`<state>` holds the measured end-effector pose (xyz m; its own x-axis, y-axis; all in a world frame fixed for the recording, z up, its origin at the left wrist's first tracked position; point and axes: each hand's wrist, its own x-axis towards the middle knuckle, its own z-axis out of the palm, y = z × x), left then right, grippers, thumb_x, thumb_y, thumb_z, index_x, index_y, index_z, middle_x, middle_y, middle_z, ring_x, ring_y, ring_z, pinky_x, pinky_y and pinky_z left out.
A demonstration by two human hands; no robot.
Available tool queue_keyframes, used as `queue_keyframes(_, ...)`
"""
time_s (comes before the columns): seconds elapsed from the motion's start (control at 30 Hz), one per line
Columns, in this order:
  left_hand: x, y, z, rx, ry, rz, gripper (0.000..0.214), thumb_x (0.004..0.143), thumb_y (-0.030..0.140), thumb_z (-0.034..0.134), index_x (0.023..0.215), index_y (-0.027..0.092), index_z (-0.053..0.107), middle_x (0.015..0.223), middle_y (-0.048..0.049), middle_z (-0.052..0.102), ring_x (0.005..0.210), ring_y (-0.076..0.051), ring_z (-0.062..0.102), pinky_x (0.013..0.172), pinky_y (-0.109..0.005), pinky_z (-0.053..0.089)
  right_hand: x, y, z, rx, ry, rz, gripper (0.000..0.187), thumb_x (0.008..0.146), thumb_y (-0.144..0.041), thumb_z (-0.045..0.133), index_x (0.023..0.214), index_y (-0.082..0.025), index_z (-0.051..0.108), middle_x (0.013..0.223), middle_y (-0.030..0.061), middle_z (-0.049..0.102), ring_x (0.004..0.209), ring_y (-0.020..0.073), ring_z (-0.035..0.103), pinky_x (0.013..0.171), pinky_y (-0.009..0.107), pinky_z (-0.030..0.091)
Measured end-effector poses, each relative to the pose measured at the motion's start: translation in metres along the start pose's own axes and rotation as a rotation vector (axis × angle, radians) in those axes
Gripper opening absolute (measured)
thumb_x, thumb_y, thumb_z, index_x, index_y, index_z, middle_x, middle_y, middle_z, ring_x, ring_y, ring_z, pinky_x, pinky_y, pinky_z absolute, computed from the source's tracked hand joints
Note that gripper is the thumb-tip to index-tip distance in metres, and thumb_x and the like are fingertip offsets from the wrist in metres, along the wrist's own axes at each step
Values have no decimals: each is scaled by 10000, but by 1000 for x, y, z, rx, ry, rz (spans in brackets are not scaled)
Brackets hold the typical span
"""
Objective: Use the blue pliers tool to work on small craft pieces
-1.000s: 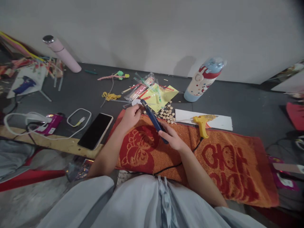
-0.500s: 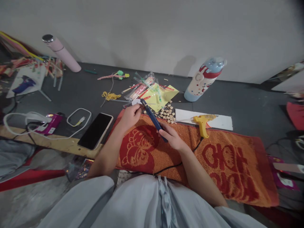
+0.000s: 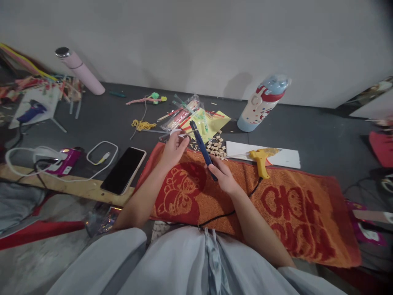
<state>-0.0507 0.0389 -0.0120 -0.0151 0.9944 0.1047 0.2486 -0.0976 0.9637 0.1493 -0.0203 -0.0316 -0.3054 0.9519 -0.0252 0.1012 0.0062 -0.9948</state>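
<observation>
My right hand (image 3: pixel 223 174) is closed around a slim dark-blue tool (image 3: pixel 202 149), shaped like a utility knife. It is held at a slant, with its far end up and to the left. My left hand (image 3: pixel 175 148) is beside that end, thumb and fingers curled together. A thin pale stick (image 3: pixel 188 133) seems to come from its fingertips toward the tool. Just behind these fingers a white rounded piece (image 3: pixel 175 131) partly shows. Small cut wooden pieces (image 3: pixel 216 146) lie in a pile beyond the tool. Under both hands spreads an orange and red towel (image 3: pixel 233 196).
A yellow glue gun (image 3: pixel 260 157) rests on a white strip (image 3: pixel 287 157). Behind are yellow paper (image 3: pixel 222 119), bagged sticks (image 3: pixel 187 107) and a cartoon bottle (image 3: pixel 260 104). On the left lie a phone (image 3: pixel 124 170), a white cable (image 3: pixel 115 143) and a purple power strip (image 3: pixel 69 159).
My left hand has turned and its fingers have loosened slightly. The far end of the blue tool has shifted up and right, away from my left fingers.
</observation>
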Motion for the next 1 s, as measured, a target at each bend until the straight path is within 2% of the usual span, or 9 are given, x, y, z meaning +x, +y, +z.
queue_keyframes(0.1, -10, 0, 20, -155, -164, -80, 524, 773, 577, 603, 1090, 166, 528, 924, -66, 646, 836, -179, 632, 718, -292, 502, 0, 1, 2, 46, 18, -7, 630, 834, -661, 465, 1257, -199, 531, 904, 56, 631, 799, 204, 573, 802, 376, 483)
queue_keyframes(0.17, -19, 3, 32, -233, -331, -84, 540, 730, 581, 652, 1067, 172, 549, 1011, -87, 651, 946, -212, 629, 815, -332, 508, 0, 2, 3, 43, 25, -31, 643, 828, -676, 464, 1267, -212, 533, 972, 70, 645, 913, 232, 585, 884, 401, 467)
queue_keyframes(0.27, -28, 8, 42, -318, -385, -104, 600, 670, 566, 719, 1100, 187, 542, 1089, -102, 640, 1040, -245, 608, 900, -379, 492, 1, 4, 5, 29, 25, -84, 620, 843, -657, 463, 1291, -232, 527, 1204, 88, 616, 1168, 268, 518, 1059, 438, 354)
queue_keyframes(0.37, -32, 11, 45, -382, -402, -101, 615, 679, 572, 711, 1123, 193, 517, 1092, -108, 643, 1049, -249, 612, 940, -408, 476, 1, 6, 6, 17, 17, -110, 576, 873, -608, 458, 1292, -218, 528, 1287, 99, 582, 1224, 268, 494, 1101, 445, 307)
queue_keyframes(0.57, -34, 8, 48, -363, -323, -27, 561, 707, 588, 678, 1072, 196, 510, 1023, -89, 659, 984, -229, 633, 896, -392, 492, 0, 7, 8, -11, 36, -109, 582, 862, -630, 456, 1262, -220, 560, 1268, 98, 608, 1209, 287, 517, 1079, 468, 342)
queue_keyframes(0.8, -38, 4, 50, -385, -287, -45, 580, 699, 583, 691, 1056, 181, 473, 1074, -118, 640, 1035, -248, 628, 933, -407, 476, -1, 6, 9, -1, 39, -126, 539, 879, -585, 472, 1259, -217, 572, 1293, 93, 603, 1199, 281, 536, 1060, 454, 369)
queue_keyframes(1.0, -39, 5, 51, -376, -260, -40, 572, 698, 586, 690, 1058, 195, 477, 1031, -98, 657, 1000, -240, 644, 912, -407, 481, -2, 6, 8, 15, 46, -103, 546, 867, -594, 482, 1259, -227, 584, 1289, 81, 611, 1220, 283, 524, 1069, 457, 364)
